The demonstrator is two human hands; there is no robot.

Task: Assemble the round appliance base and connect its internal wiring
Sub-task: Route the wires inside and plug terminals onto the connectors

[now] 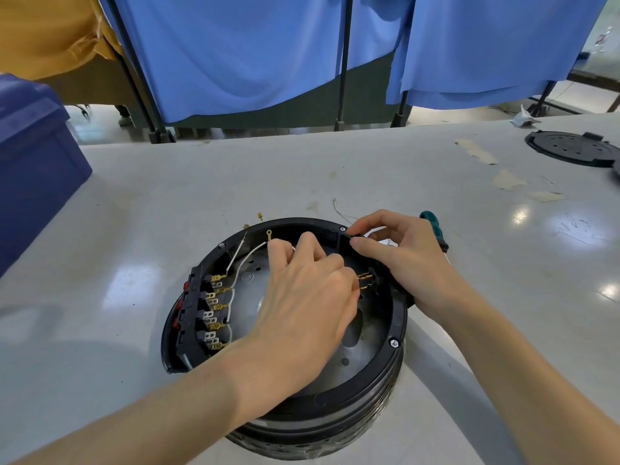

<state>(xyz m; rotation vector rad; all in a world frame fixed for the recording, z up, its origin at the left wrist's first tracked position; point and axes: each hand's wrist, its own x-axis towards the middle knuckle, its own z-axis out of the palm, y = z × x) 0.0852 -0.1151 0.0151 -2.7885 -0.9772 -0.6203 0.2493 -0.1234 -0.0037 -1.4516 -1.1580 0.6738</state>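
Lower centre of frame, on table: base, open face up, axis vertical, round, so no long side. Switch row toward left edge, brass pins toward right. Left hand curled inside, fingertips at pins; cannot tell if it holds anything. Right hand pinches rim beside pins. White wire arcs from switch row toward far rim. Judgement: base rigid, weighty, hold by rim; wire limp, terminals bendable, grip at terminal.

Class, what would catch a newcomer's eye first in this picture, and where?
The round black base at the centre of the table, with both hands at it: the left hand reaches inside, the right hand pinches its far rim. Next, the brass terminals lining its left inner wall.
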